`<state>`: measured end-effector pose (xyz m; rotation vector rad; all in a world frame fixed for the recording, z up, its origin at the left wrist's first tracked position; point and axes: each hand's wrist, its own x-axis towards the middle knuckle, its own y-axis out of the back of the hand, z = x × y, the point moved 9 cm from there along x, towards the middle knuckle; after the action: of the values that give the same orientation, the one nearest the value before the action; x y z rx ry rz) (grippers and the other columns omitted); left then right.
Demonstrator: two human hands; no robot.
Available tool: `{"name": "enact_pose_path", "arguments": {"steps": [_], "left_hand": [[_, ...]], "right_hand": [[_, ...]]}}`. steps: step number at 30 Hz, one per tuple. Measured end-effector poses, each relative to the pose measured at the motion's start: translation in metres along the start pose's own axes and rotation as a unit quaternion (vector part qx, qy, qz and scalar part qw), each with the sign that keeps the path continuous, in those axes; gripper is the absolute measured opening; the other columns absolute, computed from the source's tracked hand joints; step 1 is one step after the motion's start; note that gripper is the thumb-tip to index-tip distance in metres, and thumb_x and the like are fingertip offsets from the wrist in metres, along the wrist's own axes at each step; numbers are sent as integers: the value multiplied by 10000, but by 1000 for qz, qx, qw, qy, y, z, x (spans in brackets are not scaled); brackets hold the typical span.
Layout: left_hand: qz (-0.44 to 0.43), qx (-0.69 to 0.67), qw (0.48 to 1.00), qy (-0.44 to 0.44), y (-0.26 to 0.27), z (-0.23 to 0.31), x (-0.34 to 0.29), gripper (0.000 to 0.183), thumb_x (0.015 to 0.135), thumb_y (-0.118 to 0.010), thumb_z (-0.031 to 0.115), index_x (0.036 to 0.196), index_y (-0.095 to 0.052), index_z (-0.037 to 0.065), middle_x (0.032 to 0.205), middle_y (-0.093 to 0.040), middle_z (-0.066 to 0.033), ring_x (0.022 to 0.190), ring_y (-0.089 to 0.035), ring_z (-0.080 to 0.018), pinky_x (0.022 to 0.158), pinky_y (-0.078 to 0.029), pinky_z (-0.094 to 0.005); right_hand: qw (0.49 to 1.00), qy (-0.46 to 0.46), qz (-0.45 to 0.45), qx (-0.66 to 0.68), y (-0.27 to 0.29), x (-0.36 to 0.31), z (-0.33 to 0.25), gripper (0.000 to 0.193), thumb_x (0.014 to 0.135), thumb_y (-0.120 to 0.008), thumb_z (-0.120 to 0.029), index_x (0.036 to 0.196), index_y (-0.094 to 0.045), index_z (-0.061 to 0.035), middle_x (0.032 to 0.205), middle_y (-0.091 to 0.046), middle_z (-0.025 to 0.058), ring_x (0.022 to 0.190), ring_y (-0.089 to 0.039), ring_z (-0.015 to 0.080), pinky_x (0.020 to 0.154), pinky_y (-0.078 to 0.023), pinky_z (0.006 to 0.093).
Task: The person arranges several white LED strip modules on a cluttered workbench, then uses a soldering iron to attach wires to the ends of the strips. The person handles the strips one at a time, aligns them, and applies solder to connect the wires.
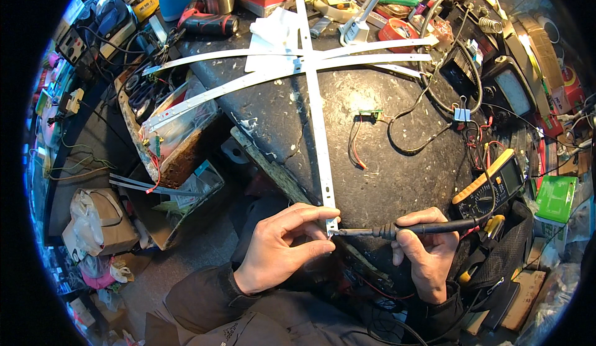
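Observation:
A long white LED strip (318, 135) runs from the far edge of the bench toward me. My left hand (279, 240) has its index finger on the strip's near end and its thumb just below. Whatever small piece lies between those fingertips is too small to make out. In my right hand (425, 246) is a soldering iron (388, 230), gripped like a pen and pointing left. Its tip meets the near end of the strip, close to my left fingertips. More white strips (230, 94) lie crosswise under or over the long one farther back.
A small green circuit board (370, 115) with thin wires lies mid-bench. On the right are a yellow-edged multimeter (490, 187), a binder clip (461, 115) and looping cables. A cordless tool (208, 23) lies at the back left; an open box (167, 166) stands left of the bench.

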<state>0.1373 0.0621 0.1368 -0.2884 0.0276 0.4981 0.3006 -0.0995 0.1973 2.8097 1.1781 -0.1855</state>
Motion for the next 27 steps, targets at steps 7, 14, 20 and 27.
{"name": "enact_pose_path", "arguments": {"steps": [7,14,20,27], "left_hand": [[4,5,1000,-3,0,1,0,497,897,-828,-102,1373,-688,-70,1230,-673,-103,986,-740,-141,778,-598,-244],[1,-4,1000,6,0,2,1,483,907,-818,-104,1371,-688,-72,1228,-672,-103,974,-742,-143,763,-599,-246],[3,-2,1000,7,0,3,1,479,910,-817,-101,1371,-688,-73,1214,-673,-103,969,-743,-145,757,-597,-246],[0,-5,1000,8,1,2,1,491,906,-823,-98,1376,-686,-70,1213,-672,-102,972,-744,-144,752,-591,-244]], "right_hand": [[1000,10,-10,3,-2,0,-1,205,959,-789,54,1141,-694,54,899,-742,126,666,-707,143,592,-558,246],[1000,3,-5,-4,-1,0,-1,204,957,-794,51,1138,-698,52,908,-744,123,660,-705,139,588,-556,239],[1000,2,-11,-8,-1,0,-1,206,957,-798,44,1138,-700,53,914,-742,120,660,-704,137,587,-557,236],[1000,9,-15,-17,-2,0,-3,211,956,-800,40,1143,-703,53,921,-743,119,666,-703,134,588,-557,235]]}}
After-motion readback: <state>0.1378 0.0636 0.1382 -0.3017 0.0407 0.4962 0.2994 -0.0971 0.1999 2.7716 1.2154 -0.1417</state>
